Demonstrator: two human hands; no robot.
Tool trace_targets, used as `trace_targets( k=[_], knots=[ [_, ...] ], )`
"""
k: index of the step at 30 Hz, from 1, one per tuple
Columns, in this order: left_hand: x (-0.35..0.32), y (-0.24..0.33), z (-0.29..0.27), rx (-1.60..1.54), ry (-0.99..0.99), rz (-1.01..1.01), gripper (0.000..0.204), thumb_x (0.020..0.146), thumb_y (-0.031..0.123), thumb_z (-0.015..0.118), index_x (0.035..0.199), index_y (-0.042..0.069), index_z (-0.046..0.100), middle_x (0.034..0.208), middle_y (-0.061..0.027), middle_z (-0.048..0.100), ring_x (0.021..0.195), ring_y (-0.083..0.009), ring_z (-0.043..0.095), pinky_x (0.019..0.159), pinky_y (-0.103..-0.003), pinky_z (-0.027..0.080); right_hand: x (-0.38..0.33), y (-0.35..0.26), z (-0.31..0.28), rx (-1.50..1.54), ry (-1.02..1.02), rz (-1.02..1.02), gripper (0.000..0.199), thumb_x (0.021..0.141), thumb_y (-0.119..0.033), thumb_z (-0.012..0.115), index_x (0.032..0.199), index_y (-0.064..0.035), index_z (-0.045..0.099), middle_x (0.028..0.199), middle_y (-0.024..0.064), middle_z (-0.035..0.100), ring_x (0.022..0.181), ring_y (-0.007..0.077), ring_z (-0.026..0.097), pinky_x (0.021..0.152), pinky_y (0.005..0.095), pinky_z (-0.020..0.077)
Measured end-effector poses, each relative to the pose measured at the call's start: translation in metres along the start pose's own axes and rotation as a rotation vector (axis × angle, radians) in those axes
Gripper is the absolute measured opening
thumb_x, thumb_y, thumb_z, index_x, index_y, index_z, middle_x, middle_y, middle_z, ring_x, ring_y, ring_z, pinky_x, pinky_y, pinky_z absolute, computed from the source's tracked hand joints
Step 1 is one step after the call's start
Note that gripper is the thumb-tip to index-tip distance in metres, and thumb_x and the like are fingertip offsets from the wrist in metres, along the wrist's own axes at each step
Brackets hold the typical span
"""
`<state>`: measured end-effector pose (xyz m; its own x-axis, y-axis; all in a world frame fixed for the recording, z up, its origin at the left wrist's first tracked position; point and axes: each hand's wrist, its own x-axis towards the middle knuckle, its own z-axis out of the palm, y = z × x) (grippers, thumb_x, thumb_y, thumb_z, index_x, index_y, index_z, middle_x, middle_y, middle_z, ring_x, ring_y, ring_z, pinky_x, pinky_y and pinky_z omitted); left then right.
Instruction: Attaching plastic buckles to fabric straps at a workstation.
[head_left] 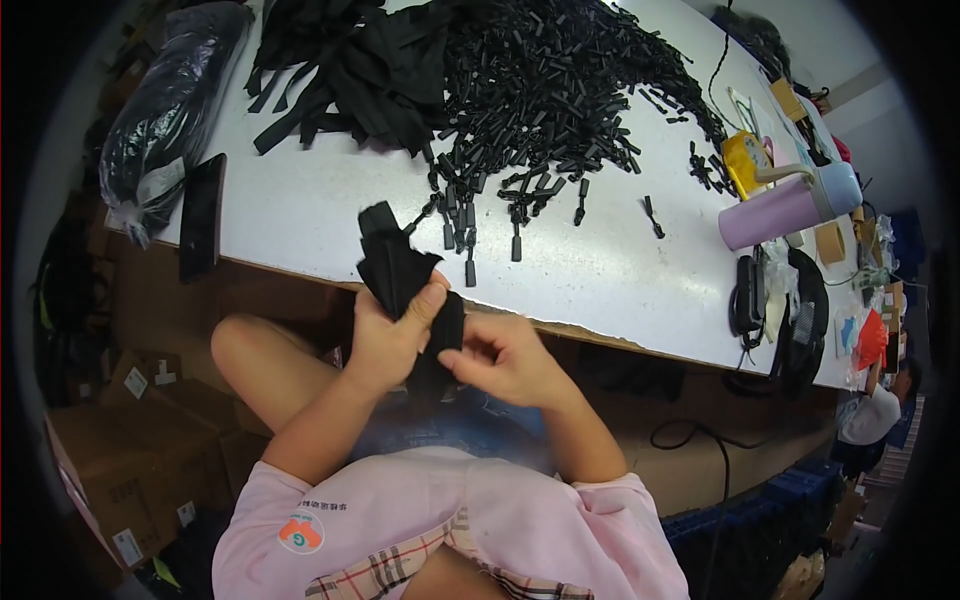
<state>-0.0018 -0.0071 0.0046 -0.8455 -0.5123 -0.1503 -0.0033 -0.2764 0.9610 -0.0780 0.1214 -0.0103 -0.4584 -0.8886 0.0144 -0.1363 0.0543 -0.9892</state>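
Because the left hand [385, 335] clamps the black strap bundle [400, 275] at mid-frame and the right hand [505, 355] pinches only its lower end, 1 strap may well slip free.

A long white surface [300, 200] with a brown front edge runs across the room under even, bright light. Cardboard boxes [120, 470] crowd the floor below its left end. Blue crates [790, 500] stand under its right end, beside a loose black cable [700, 435].
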Motion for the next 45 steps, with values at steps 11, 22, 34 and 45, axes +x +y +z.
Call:
trace_targets(
  k=[11, 22, 34, 45],
  knots=[
    [0.002, -0.009, -0.009, 0.136, -0.344, -0.047, 0.029, 0.073, 0.021, 0.064, 0.092, 0.001, 0.055, 0.076, -0.0015, 0.055, 0.065, -0.0077, 0.051, 0.061, -0.021, 0.043, 0.016, -0.02, -0.006, -0.082, 0.446, -0.353, 0.015, 0.07, 0.005, 0.059, 0.085, 0.0024, 0.056, 0.078, 0.0054, 0.05, 0.051, 0.0045, 0.042, 0.046, 0.016, 0.034],
    [-0.003, -0.005, -0.004, -0.134, -0.269, -0.073, 0.019, 0.076, 0.019, 0.062, 0.078, 0.002, 0.053, 0.065, -0.0024, 0.052, 0.051, -0.0073, 0.048, 0.045, -0.019, 0.04, 0.002, -0.015, 0.001, 0.587, 0.322, 0.068, 0.008, 0.079, -0.007, 0.056, 0.08, 0.0009, 0.055, 0.062, 0.0021, 0.054, 0.05, 0.0046, 0.047, 0.044, 0.0165, 0.0383],
    [-0.004, -0.014, -0.006, 0.369, -0.25, 0.725, 0.011, 0.075, -0.002, 0.054, 0.085, 0.001, 0.054, 0.076, -0.0039, 0.056, 0.065, -0.0082, 0.052, 0.053, -0.019, 0.041, 0.003, -0.007, 0.0, 0.948, 0.228, 0.206, 0.008, 0.078, -0.004, 0.053, 0.072, 0.0002, 0.052, 0.055, 0.0032, 0.05, 0.041, 0.0044, 0.04, 0.035, 0.0178, 0.029],
    [0.002, -0.005, -0.005, -0.284, -0.101, -0.175, 0.022, 0.077, 0.016, 0.057, 0.088, -0.001, 0.047, 0.067, -0.0046, 0.049, 0.05, -0.012, 0.049, 0.045, -0.023, 0.042, 0.03, 0.003, -0.052, -1.082, 0.538, -0.298, 0.025, 0.064, 0.005, 0.054, 0.088, -0.0005, 0.056, 0.087, 0.0099, 0.054, 0.074, 0.0258, 0.05, 0.064, 0.0316, 0.0433]
  ],
)
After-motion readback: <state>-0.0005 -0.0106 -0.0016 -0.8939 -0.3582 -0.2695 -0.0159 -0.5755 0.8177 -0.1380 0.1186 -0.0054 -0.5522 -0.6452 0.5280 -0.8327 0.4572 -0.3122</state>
